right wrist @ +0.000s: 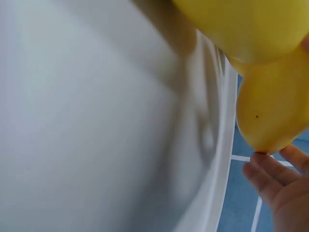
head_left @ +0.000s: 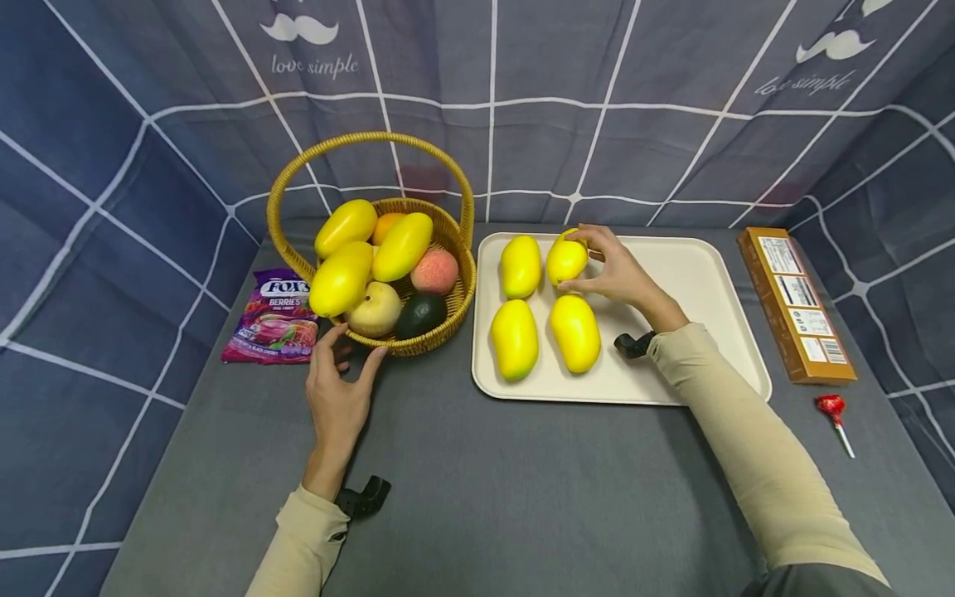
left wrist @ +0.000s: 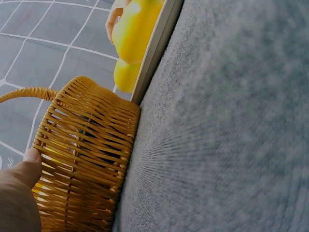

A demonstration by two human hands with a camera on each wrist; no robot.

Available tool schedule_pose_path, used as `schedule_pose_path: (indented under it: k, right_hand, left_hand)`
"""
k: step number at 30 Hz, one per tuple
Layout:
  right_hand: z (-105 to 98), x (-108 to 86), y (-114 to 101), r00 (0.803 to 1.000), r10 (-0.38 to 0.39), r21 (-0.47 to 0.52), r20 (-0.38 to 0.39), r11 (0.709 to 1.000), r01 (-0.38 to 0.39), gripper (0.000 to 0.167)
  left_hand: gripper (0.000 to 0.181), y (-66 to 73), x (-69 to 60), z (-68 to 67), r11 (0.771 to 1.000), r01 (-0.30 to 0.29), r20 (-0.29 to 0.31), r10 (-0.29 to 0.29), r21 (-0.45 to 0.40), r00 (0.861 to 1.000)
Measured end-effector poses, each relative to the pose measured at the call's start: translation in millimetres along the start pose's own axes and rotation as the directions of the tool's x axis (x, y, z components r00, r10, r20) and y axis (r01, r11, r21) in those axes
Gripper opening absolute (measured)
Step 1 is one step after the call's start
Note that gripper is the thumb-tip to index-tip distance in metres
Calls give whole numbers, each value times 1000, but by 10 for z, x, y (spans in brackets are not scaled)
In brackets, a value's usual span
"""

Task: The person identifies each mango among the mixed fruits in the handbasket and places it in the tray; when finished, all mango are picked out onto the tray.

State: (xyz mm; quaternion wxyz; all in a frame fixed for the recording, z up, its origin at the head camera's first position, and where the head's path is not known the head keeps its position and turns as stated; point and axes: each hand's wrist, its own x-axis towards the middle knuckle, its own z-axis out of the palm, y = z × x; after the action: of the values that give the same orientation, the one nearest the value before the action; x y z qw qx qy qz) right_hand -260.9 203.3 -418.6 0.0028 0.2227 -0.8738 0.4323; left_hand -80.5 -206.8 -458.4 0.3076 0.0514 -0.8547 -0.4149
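Pinching smooth, rounded yellow mango (head_left: 564, 264): right fingers (head_left: 594, 236). Left fingers (head_left: 326, 347) spread apart, touching woven wicker basket (head_left: 467, 286).

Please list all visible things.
Wicker basket: 1, tan, left
Tray: 1, cream, centre
Mangoes: 7, yellow, tray 4, basket 3
Peach: 1, pinkish, basket
Pear: 1, pale yellow, basket
Avocado: 1, dark green, basket
Orange: 1, orange, basket
Candy bag: 1, purple, left
Box: 1, brown, right
Lollipop: 1, red, near box
Tablecloth: 1, grey, underneath
Curtain: count unclear, blue, behind
Sleeves: 2, beige, arms
Wrist cameras: 2, black, wrists
Left hand: 1, at basket
Right hand: 1, pinching mango
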Motion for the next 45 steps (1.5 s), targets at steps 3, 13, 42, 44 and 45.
schedule_pose_path:
  k: [3, 13, 42, 44, 45]
  right_hand:
    - [26, -2, 40, 1000, -6, -33, 10, 999, 6, 74]
    - [32, 10, 112, 998, 23, -47, 60, 999, -20, 79]
    - [-39, -137, 126, 997, 40, -127, 70, 991, -31, 74]
    - [-60, -161, 64, 998, 36, -175, 55, 984, -26, 76]
    - [-64, -175, 10, 999, 29, -191, 46, 981, -19, 77]
  left_hand:
    - [62, 0, -2, 5, 1000, -7, -3, 7, -1, 1000]
    - [63, 5, -2, 4, 1000, -11, -3, 11, 9, 1000]
    - [63, 7, -1, -10, 1000, -12, -1, 12, 0, 1000]
    - [63, 7, 0, -7, 1000, -15, -1, 15, 1, 1000]
    - [63, 7, 3, -5, 1000, -17, -1, 17, 3, 1000]
